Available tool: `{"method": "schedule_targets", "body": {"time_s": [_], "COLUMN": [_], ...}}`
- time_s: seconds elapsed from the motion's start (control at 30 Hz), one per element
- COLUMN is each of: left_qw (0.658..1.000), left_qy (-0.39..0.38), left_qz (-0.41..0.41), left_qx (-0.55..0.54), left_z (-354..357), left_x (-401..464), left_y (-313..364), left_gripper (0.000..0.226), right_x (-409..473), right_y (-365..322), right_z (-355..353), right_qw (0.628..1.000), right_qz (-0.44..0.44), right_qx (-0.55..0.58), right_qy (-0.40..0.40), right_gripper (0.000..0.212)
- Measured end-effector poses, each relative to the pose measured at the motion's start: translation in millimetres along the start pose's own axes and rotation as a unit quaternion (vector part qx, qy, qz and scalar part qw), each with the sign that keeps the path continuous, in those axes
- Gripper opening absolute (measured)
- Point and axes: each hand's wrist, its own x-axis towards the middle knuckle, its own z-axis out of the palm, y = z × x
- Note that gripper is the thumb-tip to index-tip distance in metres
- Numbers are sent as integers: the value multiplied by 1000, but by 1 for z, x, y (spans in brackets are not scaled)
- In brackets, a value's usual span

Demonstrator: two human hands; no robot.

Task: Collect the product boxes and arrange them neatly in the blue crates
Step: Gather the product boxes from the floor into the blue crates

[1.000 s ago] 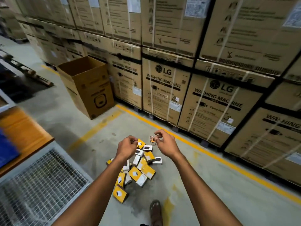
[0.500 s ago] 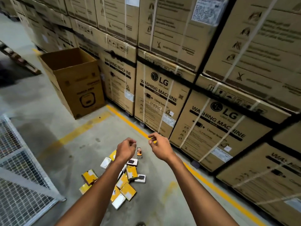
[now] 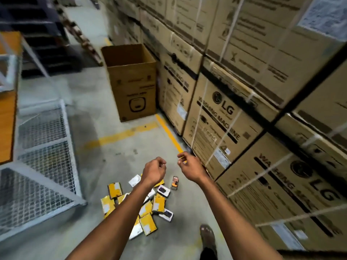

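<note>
Beside the stacked brown washing-machine cartons (image 3: 221,117), a scattered heap of small yellow and white cardboard product boxes (image 3: 144,205) is noted on the floor, both the left hand (image 3: 153,170) and right hand (image 3: 189,167) loosely curled, empty; several boxes should be gathered squarely.

Cartons (image 3: 234,117) wall right; floor (image 3: 116,156) seemingly open.
</note>
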Motion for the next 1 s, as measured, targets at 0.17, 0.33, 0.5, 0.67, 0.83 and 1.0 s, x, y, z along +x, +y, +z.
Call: {"method": "schedule_targets", "body": {"time_s": [0.17, 0.33, 0.5, 0.67, 0.83, 1.0], "left_qw": [996, 974, 958, 950, 949, 950], "left_qy": [73, 165, 225, 238, 226, 234], "left_qz": [-58, -151, -177, -197, -218, -200], "left_qx": [-5, -33, 14, 40, 43, 58], "left_z": [21, 49, 74, 96, 116, 148], "left_x": [21, 36, 37, 33, 29, 30], "left_y": [13, 14, 21, 23, -1, -41], "left_gripper": [18, 17, 21, 26, 33, 28], "right_x": [64, 122, 162, 182, 185, 185], "right_y": [31, 63, 89, 107, 124, 160], "right_z": [-11, -22, -26, -14, 15, 54], "right_qw": [995, 979, 959, 941, 940, 933], "right_qz": [-65, -131, -195, -237, -235, -238], "right_qx": [-18, -22, -42, -69, -77, -98], "right_qy": [-75, -155, -202, -232, -235, -252], "right_gripper": [22, 20, 22, 23, 22, 24]}}
